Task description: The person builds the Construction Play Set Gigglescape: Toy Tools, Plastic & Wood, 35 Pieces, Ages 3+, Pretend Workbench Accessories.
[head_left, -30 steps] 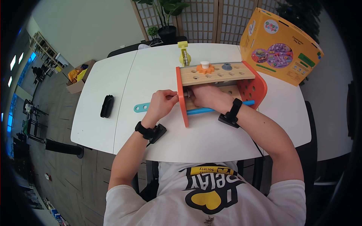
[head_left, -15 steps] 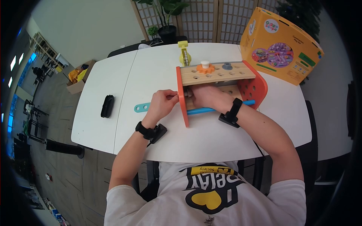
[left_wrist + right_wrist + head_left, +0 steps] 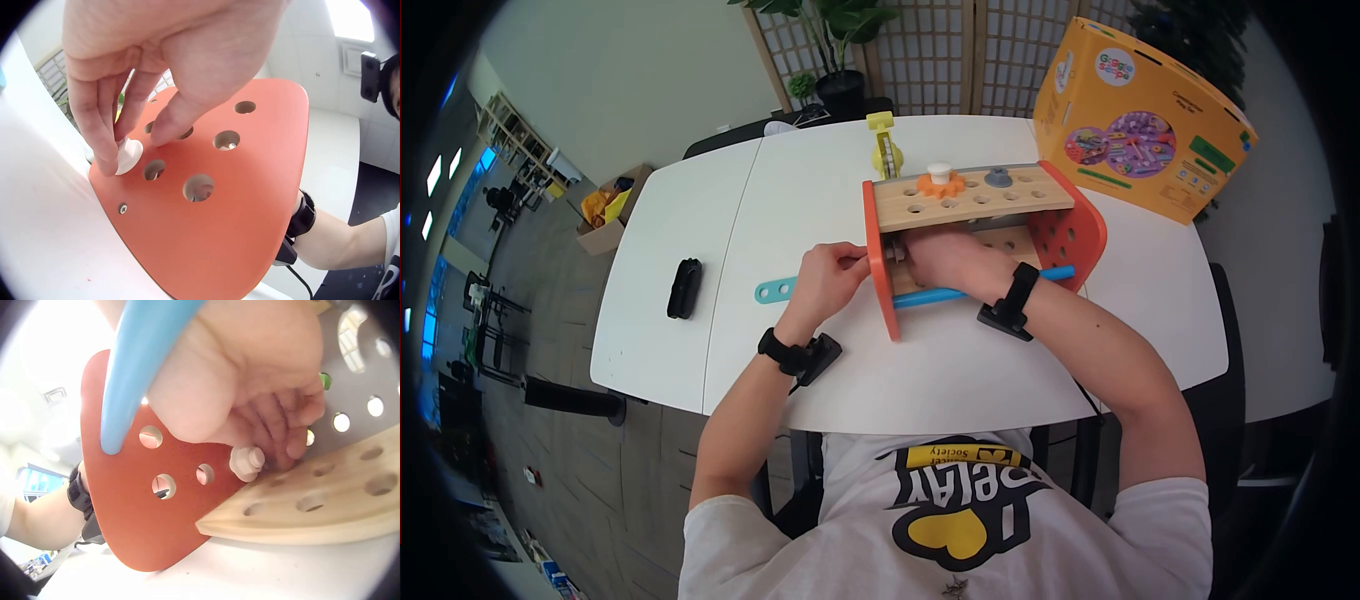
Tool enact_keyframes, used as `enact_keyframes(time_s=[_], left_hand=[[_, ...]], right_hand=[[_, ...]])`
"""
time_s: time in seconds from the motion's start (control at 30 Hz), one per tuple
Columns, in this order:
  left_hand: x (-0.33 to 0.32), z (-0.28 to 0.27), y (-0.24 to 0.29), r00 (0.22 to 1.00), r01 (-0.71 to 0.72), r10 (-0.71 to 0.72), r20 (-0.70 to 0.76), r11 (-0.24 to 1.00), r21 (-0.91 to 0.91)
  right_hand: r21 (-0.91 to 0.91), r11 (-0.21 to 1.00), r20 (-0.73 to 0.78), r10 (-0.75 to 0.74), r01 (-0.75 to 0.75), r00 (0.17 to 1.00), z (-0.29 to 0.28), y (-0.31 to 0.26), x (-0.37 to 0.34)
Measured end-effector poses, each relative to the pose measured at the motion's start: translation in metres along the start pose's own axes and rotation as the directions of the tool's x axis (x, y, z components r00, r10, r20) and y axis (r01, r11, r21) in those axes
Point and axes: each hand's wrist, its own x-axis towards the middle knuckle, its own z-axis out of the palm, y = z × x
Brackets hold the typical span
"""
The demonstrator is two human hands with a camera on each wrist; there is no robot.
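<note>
A toy workbench with red side panels [image 3: 878, 240] and a wooden top [image 3: 980, 197] stands on the table. My left hand [image 3: 828, 282] is at the outer face of its left panel. In the left wrist view its fingers curl at a white bolt head [image 3: 130, 157] set against the panel, the thumb close beside it. From the front, my right hand [image 3: 950, 260] reaches inside under the wooden top. Its curled fingers grip at a white nut [image 3: 245, 464] on the panel's inner face, in the right wrist view; the thumb tip is hidden.
A blue rod [image 3: 930, 295] crosses the bench front below my right wrist. An orange gear [image 3: 941, 185] and a grey peg [image 3: 998, 178] sit on top. A teal strip [image 3: 774, 291], black case [image 3: 685, 288], yellow toy tool [image 3: 886, 150] and yellow box [image 3: 1140, 120] lie around it.
The head view has shifted slightly. Both hands stay at the left panel, with only small finger movement at most.
</note>
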Motion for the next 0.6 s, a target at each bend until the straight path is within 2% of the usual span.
enact_keyframes(time_s=[0.1, 0.3, 0.4, 0.6], left_hand=[[0.000, 0.000, -0.003, 1.000, -0.008, 0.008, 0.002, 1.000, -0.001], [0.000, 0.000, -0.002, 1.000, -0.007, 0.007, 0.001, 1.000, -0.005], [0.001, 0.001, -0.004, 1.000, -0.015, 0.015, 0.000, 1.000, -0.016], [0.001, 0.002, -0.006, 0.999, -0.034, 0.034, -0.013, 0.999, -0.010]], right_hand=[[0.101, 0.994, -0.101, -0.020, 0.030, 0.995, -0.006, -0.004, -0.011], [0.147, 0.988, -0.091, -0.039, 0.052, 0.995, -0.007, -0.002, -0.010], [0.019, 0.997, -0.076, -0.070, 0.072, 0.995, 0.001, 0.003, -0.003], [0.048, 0.999, -0.024, -0.006, 0.007, 1.000, 0.000, -0.001, -0.004]])
